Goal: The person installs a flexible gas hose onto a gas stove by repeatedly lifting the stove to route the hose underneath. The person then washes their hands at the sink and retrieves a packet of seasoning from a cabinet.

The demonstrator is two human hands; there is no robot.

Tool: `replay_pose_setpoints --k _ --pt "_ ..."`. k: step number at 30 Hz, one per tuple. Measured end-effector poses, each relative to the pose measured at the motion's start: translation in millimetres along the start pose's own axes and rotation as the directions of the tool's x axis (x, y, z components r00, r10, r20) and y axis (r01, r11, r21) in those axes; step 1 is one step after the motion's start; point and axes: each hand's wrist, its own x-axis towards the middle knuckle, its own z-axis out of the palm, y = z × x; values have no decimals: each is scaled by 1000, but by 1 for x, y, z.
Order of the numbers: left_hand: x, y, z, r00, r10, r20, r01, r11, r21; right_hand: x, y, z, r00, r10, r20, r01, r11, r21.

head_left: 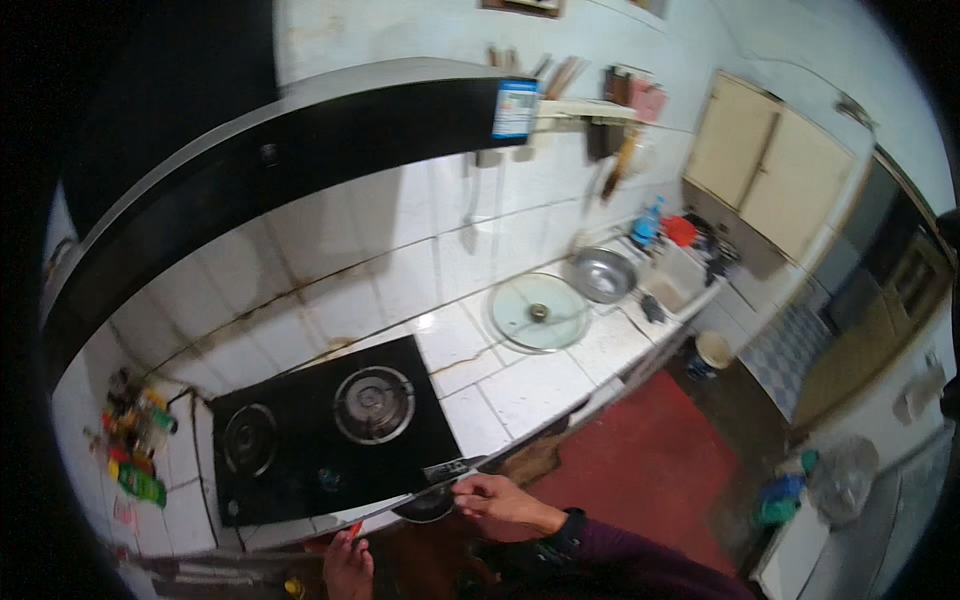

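My left hand (348, 570) is low in the picture by the counter's front edge, with its fingers closed on a small red thing (355, 529) whose kind I cannot make out. My right hand (500, 500) is just in front of the stove's near right corner, fingers curled and thumb drawn in. Whatever lies in that pinch is too small to tell. Behind both hands is a black two-burner gas stove (300, 390), with a round right burner (374, 404) and a left burner (250, 440). A dark round pan-like thing (425, 508) shows below the edge, between my hands.
Right of the stove, a glass lid (538, 313) lies on the white-tiled counter (470, 370), near a metal basin (604, 274) and a sink (680, 280). Bottles (140, 485) crowd the left corner. A black range hood (300, 150) overhangs the stove. Red flooring (640, 470) lies right.
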Motion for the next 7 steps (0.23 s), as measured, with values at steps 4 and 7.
replay_pose_setpoints --k 4,7 --pt "40 -48 38 985 -112 -130 148 937 317 -107 29 -58 904 60 -423 -54 998 26" --pt "27 -80 59 981 -180 -78 195 925 327 -178 43 -76 820 73 -568 52 978 200"
